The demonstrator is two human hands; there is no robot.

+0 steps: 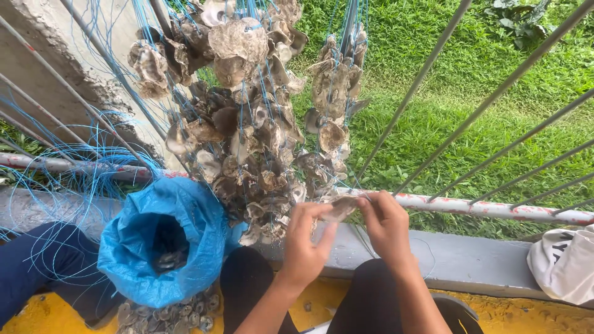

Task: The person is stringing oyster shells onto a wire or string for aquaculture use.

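Oyster shell (340,209) pinched between both hands, left hand (304,242) fingertips on its near end, right hand (387,224) on far end; long axis runs hand to hand, shell strings (260,124) just above.

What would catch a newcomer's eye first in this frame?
First, the big cluster of oyster shells strung on blue lines, hanging from the railing bars at centre top. Just below it, the left hand and right hand pinch a single shell between them. At lower left sits an open blue bag with more shells inside, against bright green grass beyond the rail.
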